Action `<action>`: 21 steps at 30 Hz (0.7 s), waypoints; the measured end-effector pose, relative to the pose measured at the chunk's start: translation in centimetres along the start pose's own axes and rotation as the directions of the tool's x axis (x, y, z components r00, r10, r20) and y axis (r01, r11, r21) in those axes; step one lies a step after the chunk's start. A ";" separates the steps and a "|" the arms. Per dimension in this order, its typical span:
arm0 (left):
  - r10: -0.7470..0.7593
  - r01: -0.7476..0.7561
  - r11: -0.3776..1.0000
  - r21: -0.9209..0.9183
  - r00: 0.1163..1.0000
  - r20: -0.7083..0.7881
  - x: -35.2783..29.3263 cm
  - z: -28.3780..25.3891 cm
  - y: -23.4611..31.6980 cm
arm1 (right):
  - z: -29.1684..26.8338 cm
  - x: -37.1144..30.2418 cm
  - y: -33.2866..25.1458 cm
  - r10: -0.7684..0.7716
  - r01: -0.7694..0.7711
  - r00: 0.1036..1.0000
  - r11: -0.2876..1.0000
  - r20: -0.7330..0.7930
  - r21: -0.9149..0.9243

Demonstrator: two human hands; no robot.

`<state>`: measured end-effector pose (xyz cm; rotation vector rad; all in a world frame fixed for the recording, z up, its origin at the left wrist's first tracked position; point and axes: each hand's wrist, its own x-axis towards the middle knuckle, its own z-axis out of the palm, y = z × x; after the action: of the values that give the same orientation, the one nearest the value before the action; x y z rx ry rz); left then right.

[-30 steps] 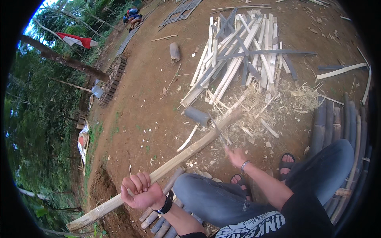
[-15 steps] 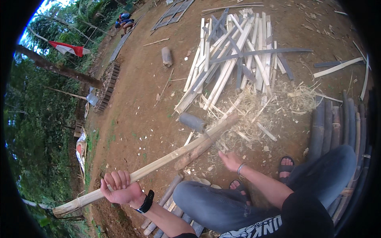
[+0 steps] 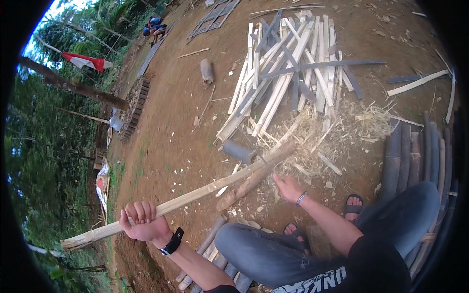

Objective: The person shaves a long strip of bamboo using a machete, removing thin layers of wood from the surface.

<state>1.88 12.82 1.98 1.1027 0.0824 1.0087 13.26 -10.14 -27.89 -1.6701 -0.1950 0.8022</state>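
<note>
My left hand [image 3: 142, 223] is closed around a long pale bamboo strip [image 3: 195, 190], near its left end. From there the strip slants up to the right, its far part lying over a short brown log [image 3: 239, 193] on the ground. My right hand [image 3: 289, 187], with a band at the wrist, is closed just below the strip's far part. A thin dark knife blade [image 3: 264, 160] crosses the strip in front of that hand; the handle is hidden in the fingers. Curly shavings [image 3: 312, 136] lie beyond the strip.
A pile of split bamboo strips [image 3: 288, 63] lies ahead on brown soil. Dark bamboo poles [image 3: 403, 156] are stacked beside my right leg. A short dark bamboo piece [image 3: 238, 151] lies by the strip, another log [image 3: 206, 71] farther off. A person [image 3: 155, 27] bends at the far left.
My left hand has moved slightly up and left with the bamboo strip. My right hand and the blade have shifted a little up and right along it.
</note>
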 end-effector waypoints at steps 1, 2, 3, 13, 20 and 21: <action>-0.009 0.009 1.000 -0.001 1.000 0.017 0.1 0.2 -0.1 | 0.5 -1.1 -1.6 -0.066 0.062 0.997 0.993 0.036 0.102; -0.014 0.014 1.000 -0.005 0.999 0.032 0.2 0.3 -0.2 | 1.0 -1.5 -2.1 -0.101 0.100 0.993 0.995 0.054 0.028; -0.018 0.018 1.000 -0.008 0.999 0.047 0.3 0.4 -0.3 | 1.8 -2.0 -2.2 -0.134 0.138 0.988 0.989 0.076 -0.046; -0.027 0.027 1.000 -0.012 0.999 0.045 0.5 1.3 -0.3 | -2.5 4.2 8.8 0.327 -0.337 0.934 0.941 -0.146 -0.046; -0.033 0.032 0.999 0.020 0.995 0.092 0.7 1.4 -0.4 | 1.1 -0.7 1.5 -0.096 0.097 0.995 0.992 -0.005 0.083; -0.040 0.038 0.999 0.018 0.992 0.116 0.8 1.6 -0.3 | 1.7 -1.3 1.4 -0.149 0.149 0.989 0.989 0.022 -0.003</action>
<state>3.35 12.26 2.87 1.1676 0.0174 0.9087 10.90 -9.82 -28.76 -1.6311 -0.3332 0.7075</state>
